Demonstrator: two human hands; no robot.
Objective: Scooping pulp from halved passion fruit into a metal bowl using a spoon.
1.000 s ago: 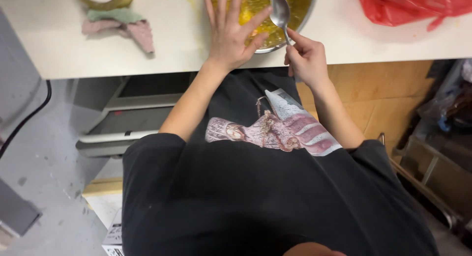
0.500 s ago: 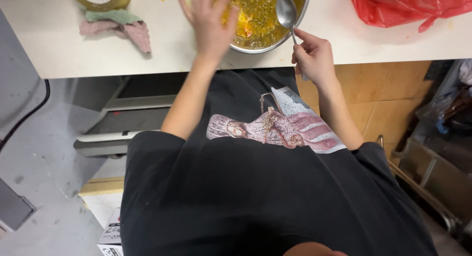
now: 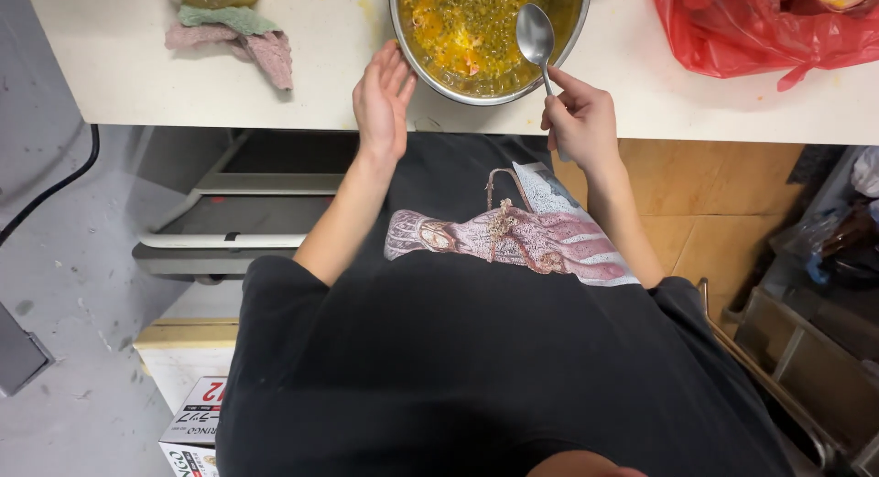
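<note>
The right hand (image 3: 579, 120) grips a spoon (image 3: 537, 37) over the bowl (image 3: 430, 74), ready to stir. The left hand (image 3: 383, 97), open and empty, rests flat beside the bowl's rim, likely steadying it.

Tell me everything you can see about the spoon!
The spoon is shiny silver metal, with an oval bowl and a thin straight handle. The right hand grips the lower part of the handle, so that end is hidden. The spoon's bowl points away from the person, its hollow side facing up, and it looks empty. It hangs over the near rim of the round metal mixing bowl, which holds a yellow, seedy mixture. Whether the spoon touches the rim cannot be told.
</note>
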